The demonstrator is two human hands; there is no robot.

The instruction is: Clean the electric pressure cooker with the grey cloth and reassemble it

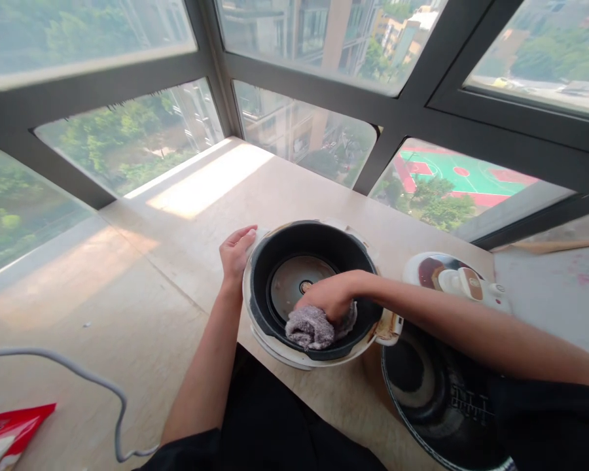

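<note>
Nearest us, right of the round white cooker body (275,350), lies a dark round inner pot (436,399). Inside the cooker's black well our right hand (330,297) curls over a nubbly grey cloth (310,327), pressing it down. Our left hand (235,252) grips the cooker's far-left rim. Beyond, right, rests a glossy white lid (459,278).

Two bare forearms, uncovered from wrist to above the elbow, no watch, bracelet or ring visible. Left hand (236,252) and right hand (330,297) ungloved, nails short and unpainted where visible. Black short sleeves at both upper arms, the right one a dark fold at the frame's lower right corner. Black garment across the lap, plain, without visible print or markings.
</note>
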